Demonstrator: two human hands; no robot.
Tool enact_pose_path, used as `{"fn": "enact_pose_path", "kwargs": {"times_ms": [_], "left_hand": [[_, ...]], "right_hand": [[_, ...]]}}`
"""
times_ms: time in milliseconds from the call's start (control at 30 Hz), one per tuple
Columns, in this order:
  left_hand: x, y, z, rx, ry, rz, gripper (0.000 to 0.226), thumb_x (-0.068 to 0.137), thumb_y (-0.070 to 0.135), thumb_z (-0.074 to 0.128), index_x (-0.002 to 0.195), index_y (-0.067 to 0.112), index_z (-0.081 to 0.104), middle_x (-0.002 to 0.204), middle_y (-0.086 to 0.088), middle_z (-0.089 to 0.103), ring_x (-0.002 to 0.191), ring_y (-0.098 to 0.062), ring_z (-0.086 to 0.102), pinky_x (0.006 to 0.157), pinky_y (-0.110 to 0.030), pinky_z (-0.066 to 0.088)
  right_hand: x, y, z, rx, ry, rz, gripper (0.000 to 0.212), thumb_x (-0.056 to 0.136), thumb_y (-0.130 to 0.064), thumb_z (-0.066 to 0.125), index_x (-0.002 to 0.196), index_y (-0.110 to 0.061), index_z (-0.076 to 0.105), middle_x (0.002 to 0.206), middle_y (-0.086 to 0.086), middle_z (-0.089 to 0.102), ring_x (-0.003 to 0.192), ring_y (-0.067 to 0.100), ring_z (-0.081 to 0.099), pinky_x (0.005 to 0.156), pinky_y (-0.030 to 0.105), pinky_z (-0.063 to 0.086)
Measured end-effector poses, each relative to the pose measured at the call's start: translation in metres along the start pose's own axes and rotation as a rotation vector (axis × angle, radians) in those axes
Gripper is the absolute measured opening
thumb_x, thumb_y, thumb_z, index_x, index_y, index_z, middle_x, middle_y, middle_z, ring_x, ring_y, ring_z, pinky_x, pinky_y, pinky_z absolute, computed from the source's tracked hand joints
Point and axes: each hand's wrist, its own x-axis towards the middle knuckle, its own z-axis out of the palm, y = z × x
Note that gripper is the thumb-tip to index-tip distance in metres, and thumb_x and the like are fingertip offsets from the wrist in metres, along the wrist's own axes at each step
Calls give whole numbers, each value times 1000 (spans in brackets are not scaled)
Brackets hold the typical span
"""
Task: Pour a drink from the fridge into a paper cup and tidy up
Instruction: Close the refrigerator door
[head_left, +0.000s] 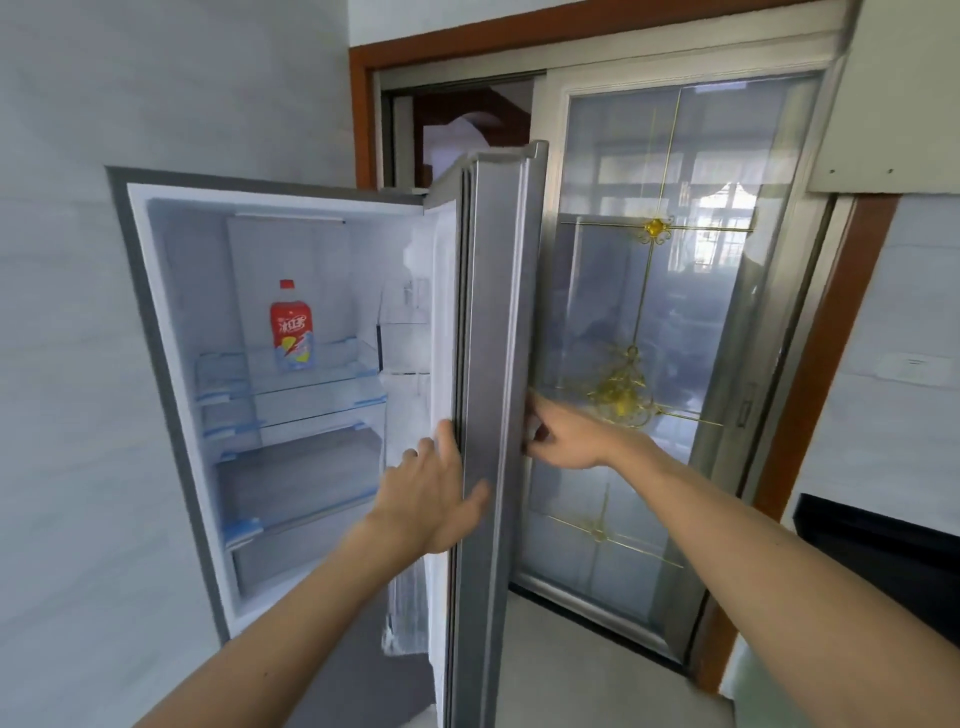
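Observation:
The fridge (156, 322) stands open in front of me, its silver door (493, 338) swung out to the right and seen edge-on. A red drink bottle (291, 327) with a red cap stands upright alone on the upper glass shelf (311, 382). My left hand (431, 493) rests flat against the door's inner edge, fingers spread, thumb across the edge. My right hand (566, 434) curls around the door's outer edge at mid height. No paper cup is in view.
Below the shelves sits a grey drawer (301, 478). Behind the door is a sliding glass door (649, 338) with gold ornaments in a brown wooden frame. A black appliance (883, 561) is at the right edge. Pale tiled floor lies below.

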Motion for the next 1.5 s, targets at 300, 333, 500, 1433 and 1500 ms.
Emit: {"fn": "enact_pose_path", "kwargs": {"times_ms": [300, 333, 500, 1433, 1500], "left_hand": [[-25, -93, -26, -174, -22, -154, 92, 92, 47, 50, 152, 2, -3, 141, -26, 45, 124, -40, 51, 104, -49, 45], [-27, -102, -28, -208, -42, -158, 94, 93, 45, 49, 152, 2, -10, 144, -29, 43, 125, -41, 51, 106, -48, 43], [-38, -145, -44, -319, -98, -189, 97, 98, 42, 47, 151, 6, -27, 157, -27, 27, 136, -41, 43, 113, -45, 38], [8, -280, -28, -625, 212, -335, 106, 92, 42, 60, 144, 45, -33, 161, -4, 26, 138, -31, 46, 109, -50, 44], [13, -287, -25, -617, 258, -351, 110, 92, 39, 61, 141, 47, -37, 159, -4, 28, 137, -27, 46, 111, -49, 42]], "right_hand": [[47, -101, 28, 124, 31, -153, 107, 86, -55, 66, 153, -41, -16, 164, -1, 12, 124, 22, 54, 98, 39, 52], [51, -111, 31, 133, 45, -168, 106, 86, -55, 65, 151, -43, -17, 164, -2, 8, 119, 23, 56, 96, 40, 53], [69, -163, 41, 119, 138, -193, 101, 91, -49, 63, 147, -52, -21, 155, 7, 24, 90, 16, 63, 86, 35, 55], [241, -277, 27, -296, 745, -485, 76, 96, -56, 43, 158, -28, 10, 165, 15, -1, 152, 32, 2, 120, 60, 10], [266, -278, 29, -317, 783, -528, 74, 96, -60, 36, 158, -27, 11, 165, 15, 0, 152, 32, 0, 120, 62, 7]]}}
